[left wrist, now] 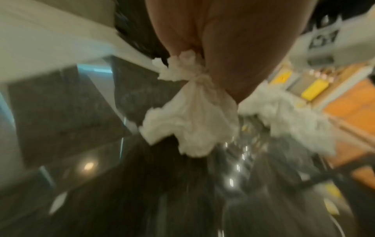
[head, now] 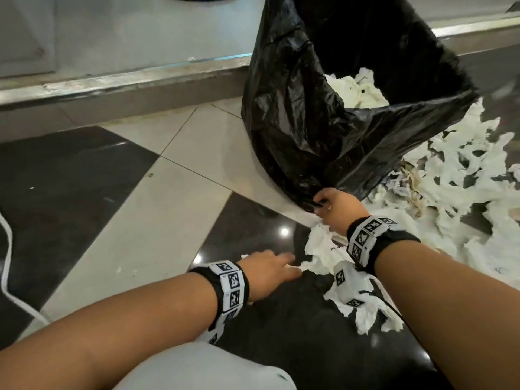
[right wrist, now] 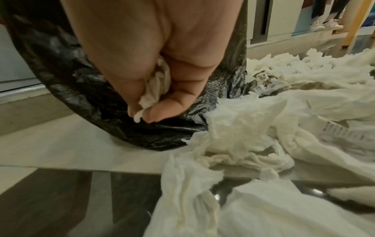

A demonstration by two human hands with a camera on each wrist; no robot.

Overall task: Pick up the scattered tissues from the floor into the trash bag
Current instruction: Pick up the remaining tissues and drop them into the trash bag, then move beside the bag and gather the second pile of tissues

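Fingers (left wrist: 227, 75) of the left hand (head: 270, 267) pinch a tissue (left wrist: 190, 121) near the trash bag (head: 332, 108); right hand (head: 336, 205) grips its rim and a tissue scrap (right wrist: 156, 86).

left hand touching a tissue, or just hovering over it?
Touching. The left wrist view shows the left hand with its fingers pinching a bunched white tissue, which hangs below them.
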